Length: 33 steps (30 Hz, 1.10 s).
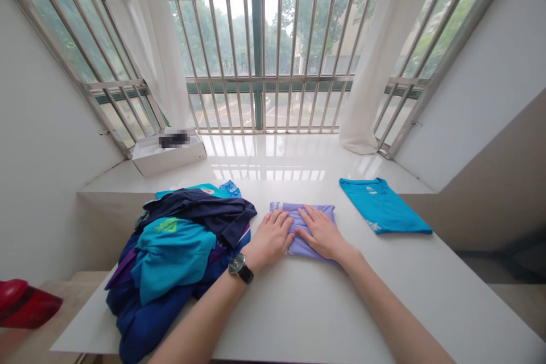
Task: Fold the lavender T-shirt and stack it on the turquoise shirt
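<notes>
**White window-sill slab (298, 324) below barred windows (256, 40): both palms on folded lilac**

Your left hand (273, 236) and right hand (322, 233) lie open, fingers loosely spread and palms down on the folded lilac garment (318, 210). Neither hand pinches or grips it. The garment sits on the slab directly in front of you, and the step in hand looks like pressing this fold flat.

To your left, a loose heap of navy, teal and royal-blue clothes (170, 261) lies just beside your left wrist, which wears a black-strapped watch (241, 267). To your right, apart from your hands, lies a folded teal T-shirt (381, 207). Reaching either one calls for lifting a hand off the lilac first.

Farther back, near the window, sits an open white cardboard box (168, 160). A dark object at its top is blurred out, so you cannot tell what the box holds. A red object (21, 307) shows at the lower left, off the slab, too cut off to name.
</notes>
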### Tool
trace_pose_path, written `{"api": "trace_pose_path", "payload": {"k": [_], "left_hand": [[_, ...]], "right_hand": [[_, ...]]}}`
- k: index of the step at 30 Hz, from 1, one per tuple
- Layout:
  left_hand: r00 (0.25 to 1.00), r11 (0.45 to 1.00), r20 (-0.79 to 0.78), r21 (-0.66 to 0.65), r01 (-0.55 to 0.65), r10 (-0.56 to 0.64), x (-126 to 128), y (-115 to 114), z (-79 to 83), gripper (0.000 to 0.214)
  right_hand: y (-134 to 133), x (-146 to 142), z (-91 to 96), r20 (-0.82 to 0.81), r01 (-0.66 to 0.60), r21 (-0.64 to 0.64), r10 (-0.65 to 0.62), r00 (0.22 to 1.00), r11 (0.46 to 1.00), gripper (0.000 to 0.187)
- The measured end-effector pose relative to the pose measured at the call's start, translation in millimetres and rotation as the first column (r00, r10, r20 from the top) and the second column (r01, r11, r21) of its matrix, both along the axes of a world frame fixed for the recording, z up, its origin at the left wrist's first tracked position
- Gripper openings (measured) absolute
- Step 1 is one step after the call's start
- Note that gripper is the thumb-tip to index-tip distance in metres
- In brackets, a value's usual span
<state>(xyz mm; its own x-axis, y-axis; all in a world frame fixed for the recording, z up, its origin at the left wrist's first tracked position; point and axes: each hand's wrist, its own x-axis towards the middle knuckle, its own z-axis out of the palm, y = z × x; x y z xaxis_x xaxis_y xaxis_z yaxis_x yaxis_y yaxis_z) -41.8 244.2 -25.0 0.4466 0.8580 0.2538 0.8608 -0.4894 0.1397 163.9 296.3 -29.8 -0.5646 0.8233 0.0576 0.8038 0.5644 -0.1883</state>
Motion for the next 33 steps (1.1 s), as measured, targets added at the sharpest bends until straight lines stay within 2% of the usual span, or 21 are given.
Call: {"api": "trace_pose_path", "payload": {"k": [5, 9, 11, 14, 18, 24, 28, 31, 33], "left_hand": [[0.999, 0.999, -0.034, -0.031, 0.016, -0.017, -6, -16, 15.2, 0.037], [0.999, 0.999, -0.023, -0.021, -0.026, 0.025, 2, -16, 21.6, 0.034], [0.999, 0.999, -0.008, -0.004, -0.040, 0.040, 9, -11, 16.8, 0.040], [1.000, 1.000, -0.024, -0.019, -0.016, 0.016, 15, 0, 3.0, 0.050], [0.998, 0.999, -0.049, -0.001, 0.033, -0.033, 12, 16, -8.6, 0.051], [1.000, 0.999, -0.027, 0.036, 0.003, -0.002, 11, 32, -9.2, 0.046], [1.000, 0.999, -0.021, 0.046, -0.009, 0.010, 13, 32, -10.0, 0.046], [1.000, 0.999, -0.024, 0.047, -0.012, 0.013, 12, 30, -10.7, 0.047], [0.999, 0.999, -0.030, 0.047, -0.025, 0.026, 9, 28, -11.5, 0.048]], "right_hand": [[-20, 0, 3.0, -0.035, -0.029, -0.053, 0.027, 0.999, 0.998, 0.070], [-26, 1, 0.5, -0.081, 0.006, 0.049, -0.002, 0.997, 0.999, 0.065], [-25, 0, -2.2, -0.055, 0.042, 0.073, -0.038, 0.998, 0.996, 0.066], [-22, 0, -6.1, 0.004, 0.095, 0.041, -0.096, 0.995, 0.995, 0.069], [-13, 1, -8.7, 0.041, 0.136, 0.029, -0.137, 0.990, 0.990, 0.069], [6, 4, -12.5, 0.016, 0.151, 0.087, -0.153, 0.988, 0.985, 0.066], [4, 5, -16.1, -0.036, 0.122, 0.160, -0.117, 0.992, 0.980, 0.064], [-1, 8, -19.6, -0.042, 0.058, 0.131, -0.053, 0.998, 0.990, 0.065], [0, 12, -21.7, -0.036, 0.071, 0.093, -0.068, 0.997, 0.993, 0.065]]}}
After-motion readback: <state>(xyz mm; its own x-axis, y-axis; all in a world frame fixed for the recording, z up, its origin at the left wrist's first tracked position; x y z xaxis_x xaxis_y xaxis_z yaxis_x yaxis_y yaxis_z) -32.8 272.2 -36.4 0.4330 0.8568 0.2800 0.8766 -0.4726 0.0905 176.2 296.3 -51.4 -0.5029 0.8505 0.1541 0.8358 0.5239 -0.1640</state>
